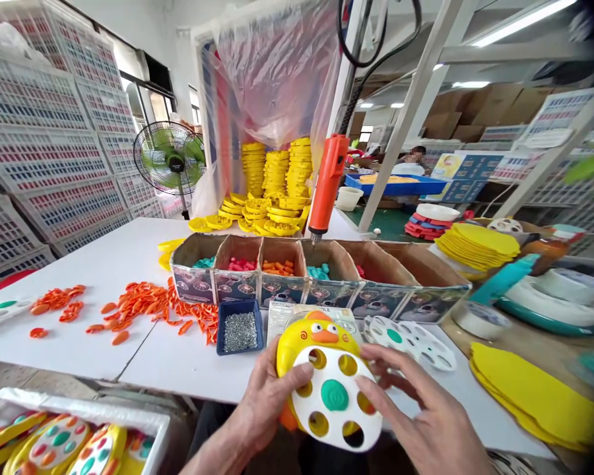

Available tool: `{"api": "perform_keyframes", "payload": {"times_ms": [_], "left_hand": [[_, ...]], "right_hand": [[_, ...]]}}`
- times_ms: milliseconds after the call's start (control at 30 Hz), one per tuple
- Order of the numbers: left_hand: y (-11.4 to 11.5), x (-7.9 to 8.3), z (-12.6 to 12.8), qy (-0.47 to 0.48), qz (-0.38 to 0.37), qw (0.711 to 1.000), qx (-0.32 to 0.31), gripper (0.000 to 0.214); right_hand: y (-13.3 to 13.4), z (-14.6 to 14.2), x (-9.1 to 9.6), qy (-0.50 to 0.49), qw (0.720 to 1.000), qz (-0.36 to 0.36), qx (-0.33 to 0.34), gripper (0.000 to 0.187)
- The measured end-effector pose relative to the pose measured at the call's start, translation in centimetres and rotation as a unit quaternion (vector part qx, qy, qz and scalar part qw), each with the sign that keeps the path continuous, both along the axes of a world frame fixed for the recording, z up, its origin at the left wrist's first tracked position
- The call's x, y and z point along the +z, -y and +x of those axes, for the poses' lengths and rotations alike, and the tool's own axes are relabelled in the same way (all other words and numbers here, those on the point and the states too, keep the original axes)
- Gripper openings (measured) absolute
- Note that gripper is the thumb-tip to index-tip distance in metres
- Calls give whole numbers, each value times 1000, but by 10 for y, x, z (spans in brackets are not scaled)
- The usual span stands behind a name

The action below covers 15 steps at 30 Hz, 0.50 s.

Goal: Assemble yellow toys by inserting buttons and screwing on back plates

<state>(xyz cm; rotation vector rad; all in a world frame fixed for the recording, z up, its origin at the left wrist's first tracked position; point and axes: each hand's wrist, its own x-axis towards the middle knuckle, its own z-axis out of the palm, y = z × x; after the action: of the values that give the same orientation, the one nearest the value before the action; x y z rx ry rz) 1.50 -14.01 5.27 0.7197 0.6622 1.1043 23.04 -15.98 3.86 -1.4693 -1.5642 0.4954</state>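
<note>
- Head view: left hand (264,396) grips a yellow duck toy (294,338) by its left side, thumb lying over a white plate (335,422) set on the toy's front.
- Right hand (420,402) is open, fingers spread and bent at the plate's right rim; firm contact cannot be told.
- Duck toy is tilted, face up, at the near edge of the table (178,373), right of that edge's middle.
- Green button (334,394) marks the plate's centre, ringed by round holes.
- Blue tray (220,343) of screws (240,331) sits beyond the left hand, beside orange pieces (148,303).
- Orange screwdriver (327,188) hangs above cardboard bins (284,288).
</note>
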Motion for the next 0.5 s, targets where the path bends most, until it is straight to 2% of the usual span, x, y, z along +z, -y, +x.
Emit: {"api": "perform_keyframes", "payload": {"times_ms": [100,167,367,500], "left_hand": [[-2,-3,2,-7,2,1000,24,52],[-3,-5,3,-8,6,999,31,50],[-5,-9,2,-37,-19,998,43,40],[-4,-9,0,-43,-19,998,44,38]], "right_hand": [[12,0,-19,-87,991,-102,27,51],[16,-4,-25,-131,981,-135,40,57],[15,-17,-20,-166,973,-162,-4,63],[12,-20,-19,-170,973,-156,19,64]]}}
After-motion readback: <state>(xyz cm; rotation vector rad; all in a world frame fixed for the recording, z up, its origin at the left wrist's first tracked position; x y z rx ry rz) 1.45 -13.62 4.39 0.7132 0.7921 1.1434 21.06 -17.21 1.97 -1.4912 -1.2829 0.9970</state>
